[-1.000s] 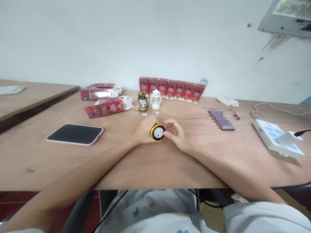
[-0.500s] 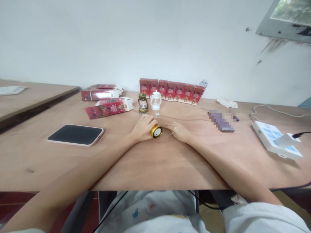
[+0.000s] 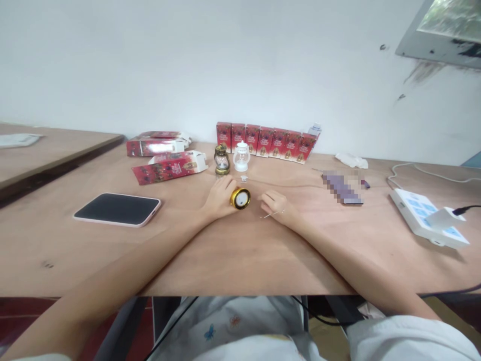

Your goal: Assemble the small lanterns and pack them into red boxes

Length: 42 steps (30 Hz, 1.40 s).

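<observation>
My left hand (image 3: 221, 196) is closed around a small gold lantern (image 3: 240, 198), tilted so that its round base, with a pale disc in the middle, faces me. To its right, apart from the lantern, my right hand (image 3: 277, 204) has its fingers curled in. A thin, pale stick-like thing (image 3: 268, 216) pokes out below those fingers; its kind is too small to make out. Just beyond my left hand stand a bronze lantern (image 3: 222, 161) and a white lantern (image 3: 241, 157), both upright. Small clear-and-white bits (image 3: 244, 179) lie in front of the white one.
Several red printed boxes (image 3: 266, 140) stand in a row by the wall. Opened red boxes (image 3: 169, 167) lie at the left, behind a phone (image 3: 118, 209). On the right are a blurred-out flat object (image 3: 341, 188), a crumpled tissue (image 3: 351, 160) and a white power strip (image 3: 417, 213).
My right hand has drawn back to the right, away from the lantern, and its fingers have curled in more. The lantern has shifted slightly up and left in my left hand.
</observation>
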Each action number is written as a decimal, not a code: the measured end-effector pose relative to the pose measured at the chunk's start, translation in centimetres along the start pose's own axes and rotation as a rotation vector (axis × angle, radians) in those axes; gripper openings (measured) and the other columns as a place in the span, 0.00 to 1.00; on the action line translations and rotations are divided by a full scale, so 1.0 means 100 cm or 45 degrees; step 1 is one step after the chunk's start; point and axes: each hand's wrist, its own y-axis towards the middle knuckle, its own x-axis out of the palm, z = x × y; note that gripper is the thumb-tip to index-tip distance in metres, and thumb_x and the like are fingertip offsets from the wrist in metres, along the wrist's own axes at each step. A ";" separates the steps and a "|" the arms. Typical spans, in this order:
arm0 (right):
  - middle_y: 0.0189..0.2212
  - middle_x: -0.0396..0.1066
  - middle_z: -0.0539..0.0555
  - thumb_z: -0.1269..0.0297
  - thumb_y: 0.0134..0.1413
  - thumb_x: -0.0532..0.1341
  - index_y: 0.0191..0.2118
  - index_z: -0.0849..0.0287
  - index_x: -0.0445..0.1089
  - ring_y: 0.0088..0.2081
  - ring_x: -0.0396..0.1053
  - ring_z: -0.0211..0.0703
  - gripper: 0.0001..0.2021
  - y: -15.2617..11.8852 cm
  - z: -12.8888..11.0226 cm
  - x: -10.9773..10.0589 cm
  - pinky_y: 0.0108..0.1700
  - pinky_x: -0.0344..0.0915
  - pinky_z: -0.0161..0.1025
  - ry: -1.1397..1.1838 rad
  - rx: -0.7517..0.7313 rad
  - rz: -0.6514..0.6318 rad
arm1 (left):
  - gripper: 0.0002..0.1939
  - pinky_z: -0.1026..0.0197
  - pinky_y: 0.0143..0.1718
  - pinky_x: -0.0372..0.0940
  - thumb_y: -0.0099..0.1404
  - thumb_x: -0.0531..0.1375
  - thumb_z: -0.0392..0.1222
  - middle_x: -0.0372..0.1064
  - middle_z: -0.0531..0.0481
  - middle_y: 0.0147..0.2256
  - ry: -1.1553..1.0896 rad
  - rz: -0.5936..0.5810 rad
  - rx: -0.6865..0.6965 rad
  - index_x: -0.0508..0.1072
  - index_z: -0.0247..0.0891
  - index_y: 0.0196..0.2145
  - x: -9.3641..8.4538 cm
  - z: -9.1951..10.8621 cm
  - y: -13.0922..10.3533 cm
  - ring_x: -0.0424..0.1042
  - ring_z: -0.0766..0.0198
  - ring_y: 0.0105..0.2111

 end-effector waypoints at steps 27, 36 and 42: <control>0.31 0.69 0.51 0.62 0.50 0.63 0.32 0.55 0.63 0.37 0.69 0.40 0.08 0.016 -0.070 0.001 0.43 0.68 0.41 1.067 0.587 0.842 | 0.11 0.55 0.42 0.62 0.62 0.57 0.45 0.67 0.44 0.39 -0.239 0.146 -0.248 0.66 0.37 0.40 0.007 0.043 0.002 0.65 0.55 0.42; 0.30 0.68 0.50 0.67 0.52 0.60 0.32 0.55 0.63 0.36 0.68 0.40 0.03 0.013 -0.070 0.005 0.42 0.66 0.41 0.799 0.504 0.814 | 0.10 0.56 0.39 0.61 0.60 0.58 0.44 0.67 0.45 0.38 -0.112 0.151 -0.310 0.65 0.38 0.37 0.006 0.046 0.001 0.65 0.55 0.40; 0.28 0.68 0.49 0.70 0.50 0.60 0.32 0.55 0.63 0.32 0.69 0.40 0.05 0.014 -0.077 -0.002 0.38 0.66 0.39 0.654 0.508 0.782 | 0.09 0.56 0.36 0.59 0.61 0.57 0.45 0.67 0.44 0.36 -0.002 0.169 -0.265 0.66 0.37 0.36 0.007 0.045 0.001 0.65 0.54 0.38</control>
